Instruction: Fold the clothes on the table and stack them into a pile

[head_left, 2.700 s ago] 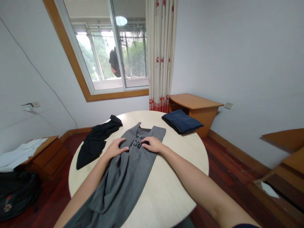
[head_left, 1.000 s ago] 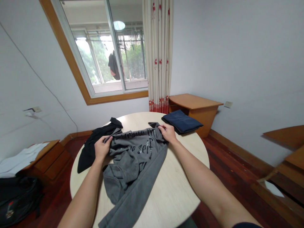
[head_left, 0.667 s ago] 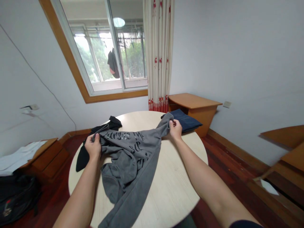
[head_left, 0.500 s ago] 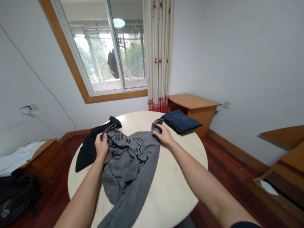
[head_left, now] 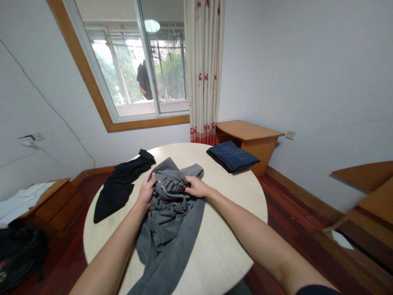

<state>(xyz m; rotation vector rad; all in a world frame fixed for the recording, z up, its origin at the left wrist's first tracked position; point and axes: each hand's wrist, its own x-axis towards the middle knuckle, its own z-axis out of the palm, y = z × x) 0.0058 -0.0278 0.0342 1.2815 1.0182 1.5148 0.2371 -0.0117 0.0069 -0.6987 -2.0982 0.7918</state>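
Note:
A grey sweatshirt (head_left: 172, 217) with dark lettering lies bunched on the round pale table (head_left: 221, 237), one long sleeve trailing toward me over the near edge. My left hand (head_left: 147, 190) is closed on the cloth at its left side, beside the lettering. On the right, my right hand (head_left: 196, 187) grips the fabric near the letters, its fingertips partly hidden in the folds. Left of my left hand lies a crumpled black garment (head_left: 118, 190). Folded dark blue cloth (head_left: 233, 155) rests on a black folded piece at the table's back right.
Behind the table stand a wooden desk (head_left: 248, 130) and a patterned curtain (head_left: 204, 73) beside the window (head_left: 132, 61). At left are a wooden cabinet (head_left: 61, 207) with white cloth on it and a black bag (head_left: 21, 256). Wooden furniture (head_left: 368, 221) stands at right.
Both hands have drawn closer together, gathering the sweatshirt's upper part between them. It has come away from the black garment, whose right side now shows more.

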